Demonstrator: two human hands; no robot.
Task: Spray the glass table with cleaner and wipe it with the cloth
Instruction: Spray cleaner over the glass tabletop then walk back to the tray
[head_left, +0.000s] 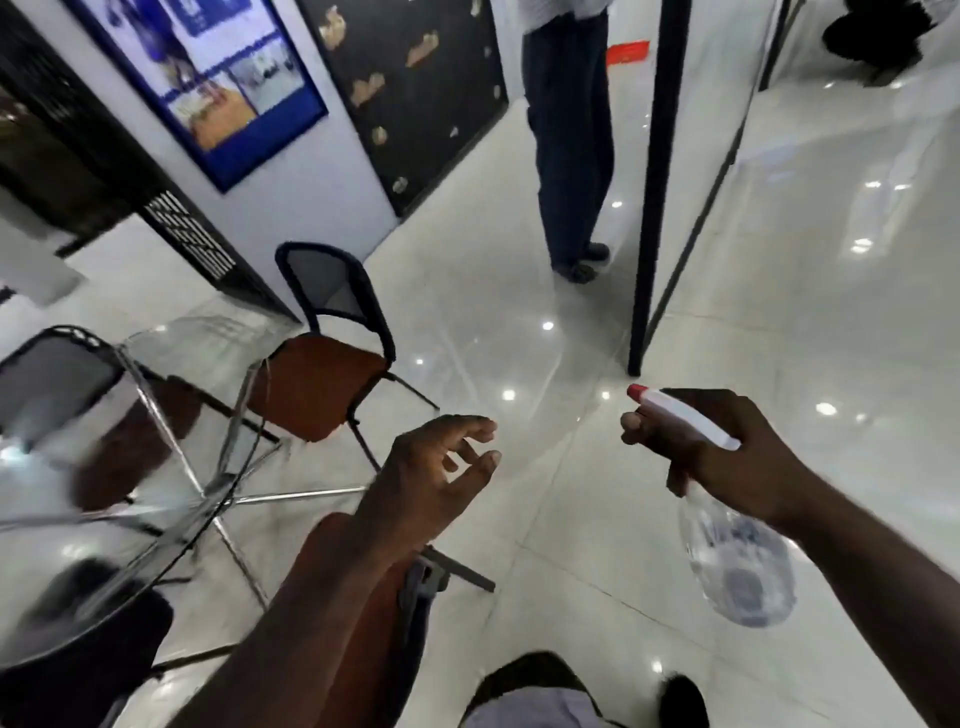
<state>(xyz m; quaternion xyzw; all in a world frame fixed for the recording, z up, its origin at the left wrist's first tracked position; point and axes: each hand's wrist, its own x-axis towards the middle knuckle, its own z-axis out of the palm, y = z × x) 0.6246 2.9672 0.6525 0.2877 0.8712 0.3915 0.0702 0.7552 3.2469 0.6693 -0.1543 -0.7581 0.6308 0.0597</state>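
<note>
My right hand (727, 457) grips a clear spray bottle (737, 566) by its neck; the white trigger head with a red nozzle (636, 392) points left, out over the floor. My left hand (436, 467) hovers in mid-air with its fingers apart and nothing in it, to the right of the round glass table (93, 561). That table fills the lower left on crossed chrome legs (228, 499). No cloth is in view.
Three chairs with brown seats ring the table: one at its far right (317, 384), one on the left (52, 374), one under my left forearm (410, 597). A person's legs (569, 156) stand ahead on the glossy floor beside a black post (652, 208).
</note>
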